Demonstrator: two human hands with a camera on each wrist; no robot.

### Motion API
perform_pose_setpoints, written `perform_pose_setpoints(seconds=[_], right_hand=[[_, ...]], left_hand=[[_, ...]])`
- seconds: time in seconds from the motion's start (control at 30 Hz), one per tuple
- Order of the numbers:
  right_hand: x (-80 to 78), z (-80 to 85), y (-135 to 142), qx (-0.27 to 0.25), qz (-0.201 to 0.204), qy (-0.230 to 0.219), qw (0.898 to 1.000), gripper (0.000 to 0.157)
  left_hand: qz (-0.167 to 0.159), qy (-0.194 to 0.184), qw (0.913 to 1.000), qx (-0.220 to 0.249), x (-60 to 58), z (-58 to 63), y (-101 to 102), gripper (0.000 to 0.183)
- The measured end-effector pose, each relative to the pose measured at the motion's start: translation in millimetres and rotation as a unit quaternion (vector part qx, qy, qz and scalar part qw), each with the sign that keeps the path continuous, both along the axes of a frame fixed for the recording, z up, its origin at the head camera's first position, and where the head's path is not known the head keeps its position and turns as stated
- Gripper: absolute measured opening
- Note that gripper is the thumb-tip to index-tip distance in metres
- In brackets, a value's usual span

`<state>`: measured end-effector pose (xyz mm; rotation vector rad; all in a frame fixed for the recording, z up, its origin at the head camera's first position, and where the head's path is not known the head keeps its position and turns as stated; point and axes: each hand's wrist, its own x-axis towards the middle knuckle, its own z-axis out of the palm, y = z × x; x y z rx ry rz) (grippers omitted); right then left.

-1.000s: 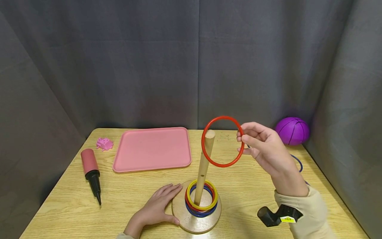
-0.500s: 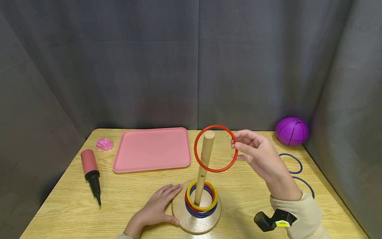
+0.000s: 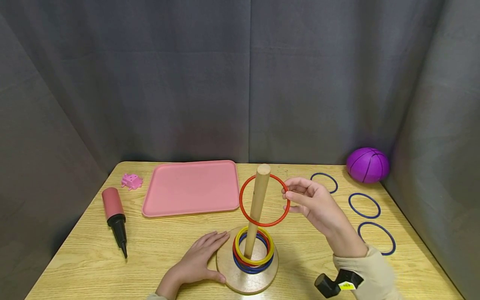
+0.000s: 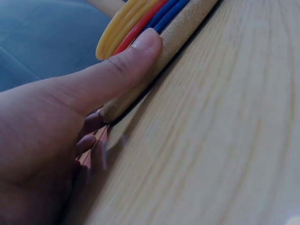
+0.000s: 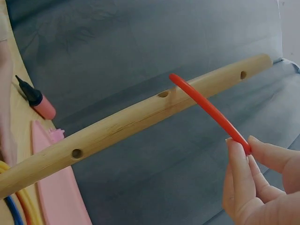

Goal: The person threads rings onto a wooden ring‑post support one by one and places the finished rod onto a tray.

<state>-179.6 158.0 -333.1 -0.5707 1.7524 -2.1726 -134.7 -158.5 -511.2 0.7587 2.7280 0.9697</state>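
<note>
A wooden ring-toss post (image 3: 258,193) rises from a round base (image 3: 245,282). My right hand (image 3: 322,210) pinches a red ring (image 3: 263,225) by its right edge, thumb against fingers. This ring encircles the upper post, tilted; its far side passes behind the wood, its near side in front. In the right wrist view the red ring (image 5: 211,110) appears nearly edge-on. Yellow, red and blue rings (image 3: 271,255) lie stacked around the post's foot. My left hand (image 3: 196,260) rests at the base's left rim, fingers extended; in the left wrist view its thumb (image 4: 126,61) touches the rim.
Three blue rings (image 3: 378,246) lie on the table at the right, before a purple ball (image 3: 368,165). A pink tray (image 3: 191,187) lies at the back left. Farther left are a pink toy (image 3: 131,181) and a hand pump (image 3: 113,208). Grey curtains (image 3: 187,83) stand around.
My right hand has moved left and down with the red ring, bringing it around the post. The blue rings at the right have come into fuller view. My left hand has stayed put.
</note>
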Motion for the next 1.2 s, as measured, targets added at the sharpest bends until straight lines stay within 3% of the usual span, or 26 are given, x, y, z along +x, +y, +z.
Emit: perform_pose_setpoints(seconds=[0.7, 1.2], right_hand=[[-4.7, -38.7, -5.5, 0.086, -0.034, -0.052, 0.994, 0.02], [-7.5, -75.7, -10.2, 0.126, -0.02, -0.076, 0.989, 0.014]], left_hand=[[0.0, -0.001, 1.0, 0.0, -0.1, 0.0, 0.1, 0.108], [0.0, 0.007, 1.0, -0.002, 0.5, 0.7, 0.2, 0.108]])
